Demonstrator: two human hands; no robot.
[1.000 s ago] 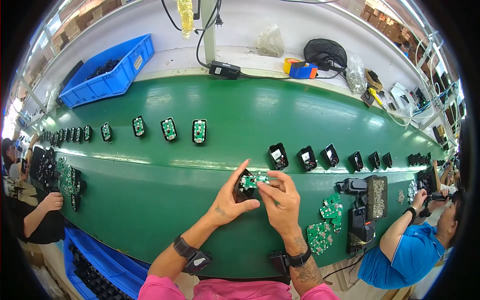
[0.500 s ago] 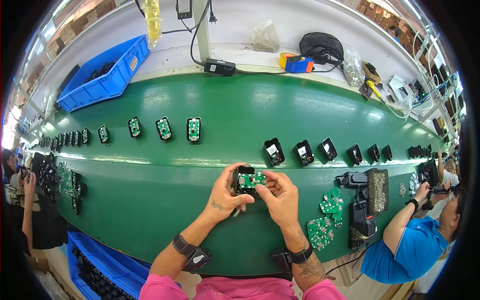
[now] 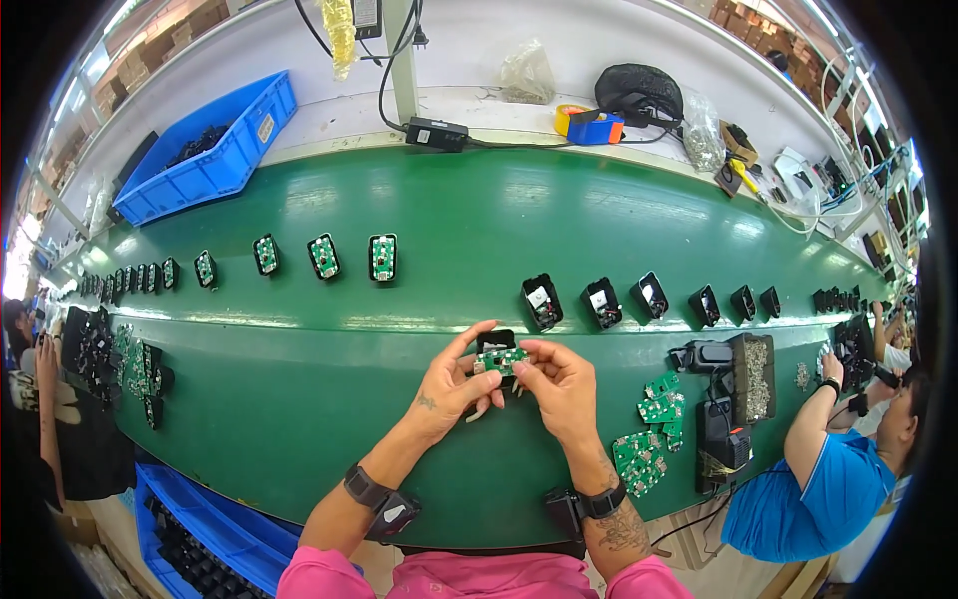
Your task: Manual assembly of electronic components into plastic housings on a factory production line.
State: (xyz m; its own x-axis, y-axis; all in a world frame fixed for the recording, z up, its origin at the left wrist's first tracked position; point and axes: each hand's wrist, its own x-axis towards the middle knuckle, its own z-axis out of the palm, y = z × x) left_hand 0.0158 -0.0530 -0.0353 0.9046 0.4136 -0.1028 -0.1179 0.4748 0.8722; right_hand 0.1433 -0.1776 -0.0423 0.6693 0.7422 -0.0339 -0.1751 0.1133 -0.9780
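Held item: a small green circuit board (image 3: 502, 359) sits against a black plastic housing (image 3: 496, 341), both lifted just above the near middle of the green conveyor belt (image 3: 299, 399).
Left hand (image 3: 451, 384): fingers curled, thumb and forefinger pinching the left end of the circuit board; a dark wristband is on the forearm.
Right hand (image 3: 559, 384): fingers bent, fingertips pinching the right end of the circuit board, just beside the left hand; the forearm is tattooed and carries a dark wrist strap.
Just beyond the hands: a row of open black housings (image 3: 599, 299) runs to the right across the belt.
Far left on the belt: a row of housings fitted with green boards (image 3: 324, 257) trails off toward the left edge.
Right of the hands: loose green circuit boards (image 3: 649, 439) lie at the near edge of the belt, next to a black tray of small metal parts (image 3: 753, 374).
Far side: a blue plastic bin (image 3: 210, 150) at the left, a black power adapter (image 3: 436, 133) with cables in the middle, and rolls of tape (image 3: 589, 125) further right.
Near right: a person in a blue shirt (image 3: 828, 489) reaches a hand toward the belt.
Near left: another person in dark clothing (image 3: 50, 419) stands at the belt's left end.
Near bottom left: a blue crate of black parts (image 3: 200, 544) below the belt.
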